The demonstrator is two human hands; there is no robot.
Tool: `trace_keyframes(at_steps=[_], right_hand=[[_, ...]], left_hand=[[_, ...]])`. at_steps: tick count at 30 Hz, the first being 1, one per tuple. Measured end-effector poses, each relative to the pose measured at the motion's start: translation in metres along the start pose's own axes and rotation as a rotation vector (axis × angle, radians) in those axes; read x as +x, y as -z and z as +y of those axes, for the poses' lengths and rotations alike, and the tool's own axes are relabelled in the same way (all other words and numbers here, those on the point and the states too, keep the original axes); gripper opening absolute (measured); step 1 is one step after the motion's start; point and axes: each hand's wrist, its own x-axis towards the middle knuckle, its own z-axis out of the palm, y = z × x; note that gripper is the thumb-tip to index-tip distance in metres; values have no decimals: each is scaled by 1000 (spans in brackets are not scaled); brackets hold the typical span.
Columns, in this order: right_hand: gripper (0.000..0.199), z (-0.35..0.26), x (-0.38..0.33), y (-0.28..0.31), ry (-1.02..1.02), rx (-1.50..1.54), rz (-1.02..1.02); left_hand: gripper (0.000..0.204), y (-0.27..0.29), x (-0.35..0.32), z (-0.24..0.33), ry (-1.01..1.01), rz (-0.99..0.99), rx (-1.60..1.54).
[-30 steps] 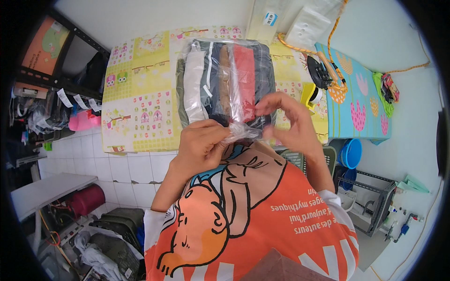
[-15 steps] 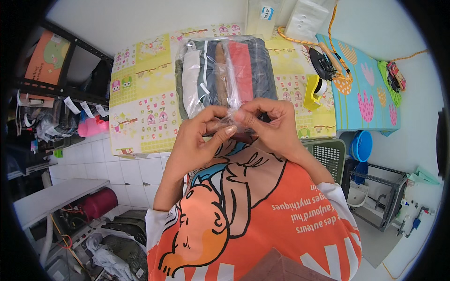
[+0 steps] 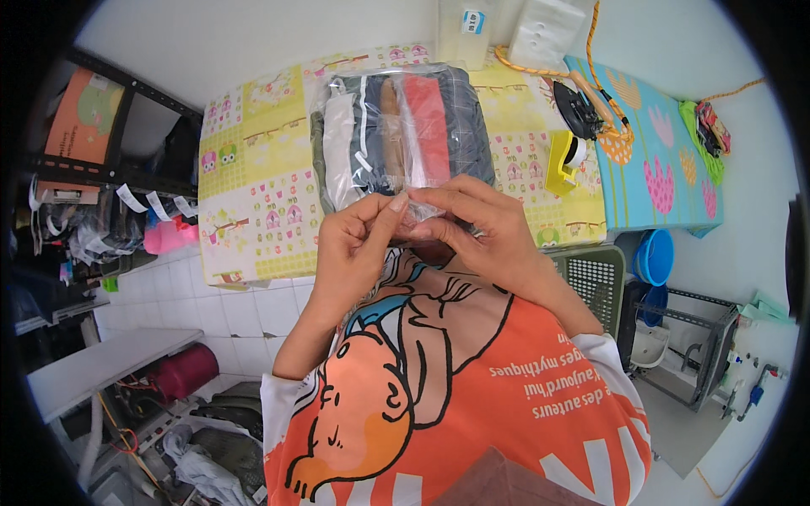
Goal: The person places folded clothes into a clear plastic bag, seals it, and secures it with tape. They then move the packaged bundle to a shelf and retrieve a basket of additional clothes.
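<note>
A clear plastic bag (image 3: 407,160) packed with a row of folded clothes lies at the table's near edge. Grey, dark, brown and red cloth shows through the film. At the bag's near end, my left hand (image 3: 361,240) pinches the plastic between thumb and forefinger. Close beside it, my right hand (image 3: 485,221) grips the gathered film with thumb and fingers. Both hands hide part of that end, so how the film is folded there cannot be made out.
On the patterned table cover (image 3: 245,181), a yellow tape dispenser (image 3: 559,173) stands to the right, with an iron (image 3: 579,110) and its orange cord behind. A green crate (image 3: 601,282) and blue bucket (image 3: 655,257) are below right. Crowded shelving (image 3: 126,160) lines the left.
My left thumb and forefinger have come together higher on the film. My right fingers have shifted their hold on the bag's end, and the two hands are slightly farther apart.
</note>
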Motion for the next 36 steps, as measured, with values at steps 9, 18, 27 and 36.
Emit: trace_keyframes(at_steps=[9, 18, 27, 36], right_hand=[[19, -5, 1, 1, -19, -139, -16], [7, -10, 3, 0, -424, 432, 2], [25, -1, -2, 5, 185, -147, 33], [29, 0, -10, 0, 331, -413, -62]], left_hand=[[23, -2, -2, 2, -28, -23, 89], [20, 7, 0, 21, 68, -124, 355], [27, 9, 7, 25, 85, -132, 529], [33, 5, 25, 51, 165, -284, 774]])
